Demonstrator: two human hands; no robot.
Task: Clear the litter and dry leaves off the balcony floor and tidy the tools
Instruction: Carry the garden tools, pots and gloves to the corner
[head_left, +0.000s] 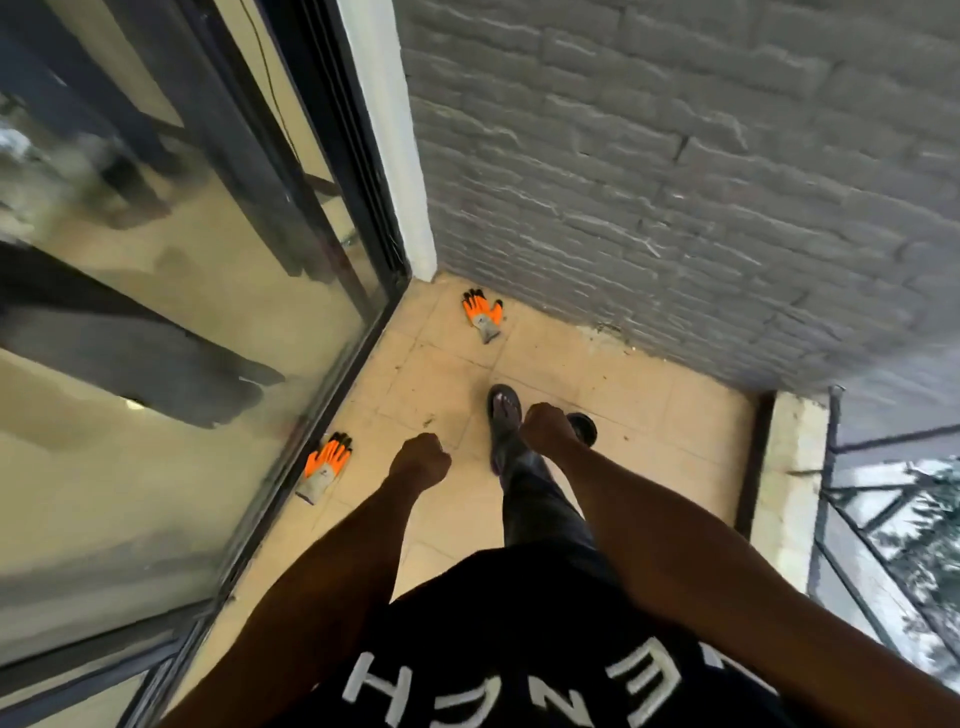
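Tiled balcony floor (597, 374) — two orange gloves (483, 314) (324, 465) down, left hand (420, 460), right hand (545, 427) clenched, empty.

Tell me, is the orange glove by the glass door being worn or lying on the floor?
Lying on the floor. The glove rests flat on the tiles against the door track, and both hands are bare.

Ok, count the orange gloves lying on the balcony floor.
2. One glove lies in the far corner near the grey brick wall; the other glove lies beside the glass door's track. Any others would be out of view.
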